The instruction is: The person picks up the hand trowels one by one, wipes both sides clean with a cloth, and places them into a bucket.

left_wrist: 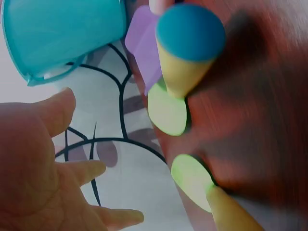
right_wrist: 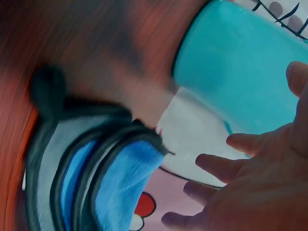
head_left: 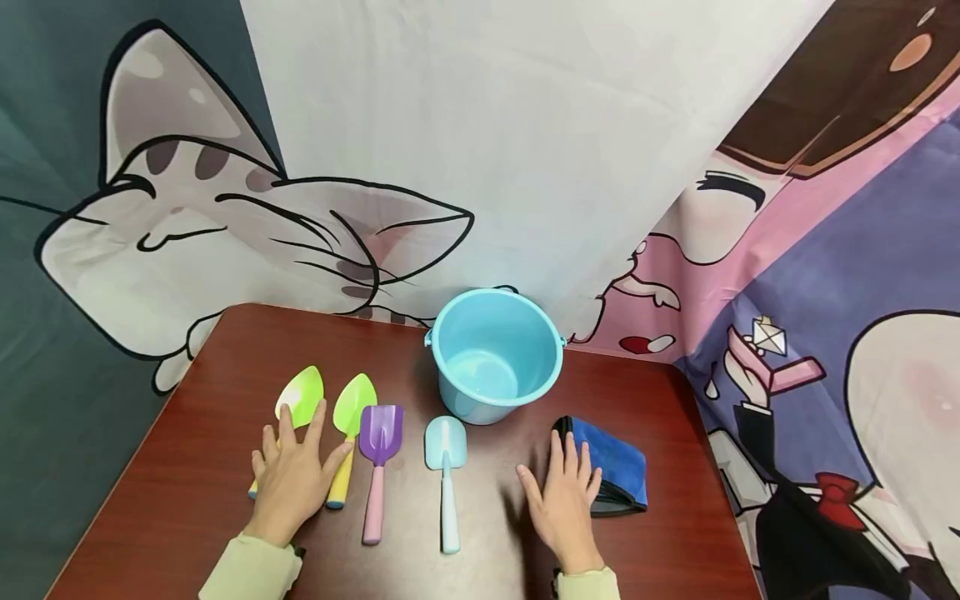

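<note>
My left hand (head_left: 295,482), fingers spread, hovers over two toy trowels with green blades and yellow handles, partly hiding the left trowel (head_left: 303,392). The right trowel (head_left: 354,407) lies just beside its thumb. To the right are a purple shovel (head_left: 381,433) with a pink handle and a light blue shovel (head_left: 446,446). My right hand (head_left: 562,504), also with spread fingers and nothing in its grasp, overlaps the left edge of a folded blue cloth (head_left: 611,462) with black trim. In the right wrist view the folded cloth (right_wrist: 125,185) shows grey and blue layers below the fingers.
A light blue bucket (head_left: 468,408) stands upright at the back middle of the brown table (head_left: 645,558), its inside bare. Behind the table hangs a cartoon-printed curtain (head_left: 525,125), close to the bucket.
</note>
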A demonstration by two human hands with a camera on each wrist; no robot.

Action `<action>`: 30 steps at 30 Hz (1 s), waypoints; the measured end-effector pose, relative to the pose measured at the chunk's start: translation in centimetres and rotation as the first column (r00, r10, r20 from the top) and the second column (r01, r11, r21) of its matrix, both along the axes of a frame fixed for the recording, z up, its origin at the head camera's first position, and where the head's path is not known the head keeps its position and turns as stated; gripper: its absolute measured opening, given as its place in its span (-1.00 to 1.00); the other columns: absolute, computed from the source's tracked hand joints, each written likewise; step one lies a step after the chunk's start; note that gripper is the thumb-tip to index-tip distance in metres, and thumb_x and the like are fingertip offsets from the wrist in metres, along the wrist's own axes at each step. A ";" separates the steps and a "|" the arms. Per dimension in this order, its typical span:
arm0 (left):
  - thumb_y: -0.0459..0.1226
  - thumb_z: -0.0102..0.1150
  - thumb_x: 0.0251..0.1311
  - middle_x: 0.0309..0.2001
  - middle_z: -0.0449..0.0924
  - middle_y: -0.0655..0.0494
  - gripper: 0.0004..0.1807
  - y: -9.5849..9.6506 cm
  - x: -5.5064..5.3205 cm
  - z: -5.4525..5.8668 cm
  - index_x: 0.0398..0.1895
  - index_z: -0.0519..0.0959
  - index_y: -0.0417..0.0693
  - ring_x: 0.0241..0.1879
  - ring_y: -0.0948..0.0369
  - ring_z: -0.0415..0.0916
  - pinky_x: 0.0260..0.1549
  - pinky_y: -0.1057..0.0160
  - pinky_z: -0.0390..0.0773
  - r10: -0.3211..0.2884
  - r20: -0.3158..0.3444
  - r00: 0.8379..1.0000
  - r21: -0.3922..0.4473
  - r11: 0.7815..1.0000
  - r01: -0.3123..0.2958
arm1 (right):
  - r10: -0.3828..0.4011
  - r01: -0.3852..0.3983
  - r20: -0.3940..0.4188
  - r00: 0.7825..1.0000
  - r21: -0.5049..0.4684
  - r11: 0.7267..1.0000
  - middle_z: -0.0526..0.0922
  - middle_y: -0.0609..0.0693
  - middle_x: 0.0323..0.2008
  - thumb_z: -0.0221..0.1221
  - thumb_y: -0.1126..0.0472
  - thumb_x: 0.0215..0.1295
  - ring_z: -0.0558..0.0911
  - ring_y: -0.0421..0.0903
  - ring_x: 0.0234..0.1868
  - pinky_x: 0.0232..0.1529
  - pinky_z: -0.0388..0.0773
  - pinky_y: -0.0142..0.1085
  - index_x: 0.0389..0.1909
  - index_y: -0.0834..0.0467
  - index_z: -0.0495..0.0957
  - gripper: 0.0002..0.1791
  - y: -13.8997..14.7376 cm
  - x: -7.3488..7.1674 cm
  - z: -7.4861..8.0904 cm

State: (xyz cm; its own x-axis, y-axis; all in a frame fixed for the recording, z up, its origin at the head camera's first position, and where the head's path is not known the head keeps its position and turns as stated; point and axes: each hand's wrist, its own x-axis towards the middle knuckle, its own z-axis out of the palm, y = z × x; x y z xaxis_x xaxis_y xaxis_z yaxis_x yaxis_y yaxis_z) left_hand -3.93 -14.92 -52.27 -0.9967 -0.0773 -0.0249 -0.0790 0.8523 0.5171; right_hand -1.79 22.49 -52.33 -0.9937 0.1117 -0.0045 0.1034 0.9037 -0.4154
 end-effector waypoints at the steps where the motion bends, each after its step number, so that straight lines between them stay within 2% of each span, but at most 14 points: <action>1: 0.08 0.16 0.35 0.47 -0.22 -0.59 -0.14 -0.3 0.0 0.1 0.58 0.08 -0.03 0.32 -0.66 -0.14 0.10 -0.63 -0.08 0.012 0.014 1.000 0.004 1.000 -0.012 | 0.001 -0.001 -0.001 1.000 0.000 1.000 0.00 0.32 0.54 0.01 -0.31 0.44 -0.17 0.37 0.53 0.32 -0.28 0.43 0.56 0.22 0.05 -0.08 0.3 0.0 0.0; 6: 0.07 0.13 0.37 0.44 -0.14 -0.63 -0.09 -1.4 -0.2 0.3 0.61 -0.04 -0.08 0.28 -0.61 0.03 0.07 -0.57 0.10 0.056 0.105 0.993 -0.005 0.998 -0.055 | -0.014 0.015 -0.028 0.999 0.006 1.000 0.03 0.31 0.53 0.03 -0.23 0.48 -0.16 0.38 0.52 0.33 -0.29 0.41 0.55 0.23 0.06 -0.14 2.3 -0.2 -0.2; 11: -0.01 0.15 0.36 0.35 0.03 -0.66 -0.11 -2.5 -0.5 0.5 0.55 0.01 -0.30 0.15 -0.58 0.25 -0.08 -0.52 0.32 0.078 0.175 0.982 -0.041 0.997 -0.071 | -0.045 0.044 -0.050 0.998 -0.008 0.999 0.09 0.31 0.51 0.07 -0.07 0.51 -0.13 0.38 0.51 0.33 -0.28 0.42 0.53 0.26 0.11 -0.23 4.1 -0.2 -0.6; 16: -0.03 0.15 0.36 0.05 0.42 -0.55 -0.21 -4.0 -1.0 0.6 0.41 0.19 -0.44 -0.13 -0.44 0.50 -0.30 -0.35 0.49 0.096 0.212 0.972 -0.054 0.995 -0.087 | -0.087 0.088 -0.073 0.994 0.009 0.996 0.14 0.31 0.49 0.06 -0.03 0.52 -0.07 0.37 0.51 0.34 -0.24 0.41 0.50 0.26 0.17 -0.30 6.0 -0.2 -1.0; 19: -0.03 0.18 0.35 -0.11 0.51 -0.48 -0.24 -4.9 -1.3 0.5 0.34 0.24 -0.48 -0.28 -0.34 0.54 -0.43 -0.27 0.51 0.114 0.239 0.964 -0.045 0.993 -0.106 | -0.108 0.110 -0.083 0.991 0.027 0.994 0.16 0.33 0.48 0.02 -0.03 0.54 -0.05 0.37 0.50 0.33 -0.22 0.41 0.49 0.27 0.20 -0.33 7.1 -0.3 -0.9; 22: -0.04 0.19 0.34 -0.08 0.51 -0.52 -0.23 -5.9 -1.6 0.4 0.32 0.25 -0.51 -0.32 -0.33 0.55 -0.47 -0.24 0.51 0.129 0.266 0.955 -0.041 0.992 -0.123 | -0.119 0.121 -0.096 0.988 0.021 0.992 0.17 0.34 0.47 0.00 0.00 0.55 -0.04 0.37 0.50 0.33 -0.21 0.42 0.47 0.27 0.22 -0.37 8.0 -0.5 -0.7; 26: 0.02 0.13 0.36 0.11 0.41 -0.59 -0.20 -7.1 -1.9 -0.1 0.34 0.24 -0.52 -0.18 -0.42 0.52 -0.37 -0.30 0.52 0.134 0.298 0.945 -0.023 0.991 -0.133 | -0.134 0.134 -0.111 0.985 -0.006 0.991 0.20 0.36 0.45 -0.02 0.07 0.57 -0.01 0.39 0.49 0.32 -0.20 0.44 0.45 0.26 0.27 -0.44 9.0 -0.9 -0.8; 30: 0.08 0.06 0.39 0.18 0.35 -0.60 -0.17 -8.1 -2.1 -0.5 0.35 0.24 -0.52 -0.07 -0.42 0.49 -0.28 -0.29 0.51 0.119 0.333 0.935 0.014 0.991 -0.131 | -0.163 0.162 -0.103 0.981 -0.019 0.987 0.23 0.35 0.44 -0.05 0.16 0.57 0.03 0.38 0.48 0.30 -0.15 0.45 0.41 0.21 0.34 -0.52 9.8 -1.1 -1.3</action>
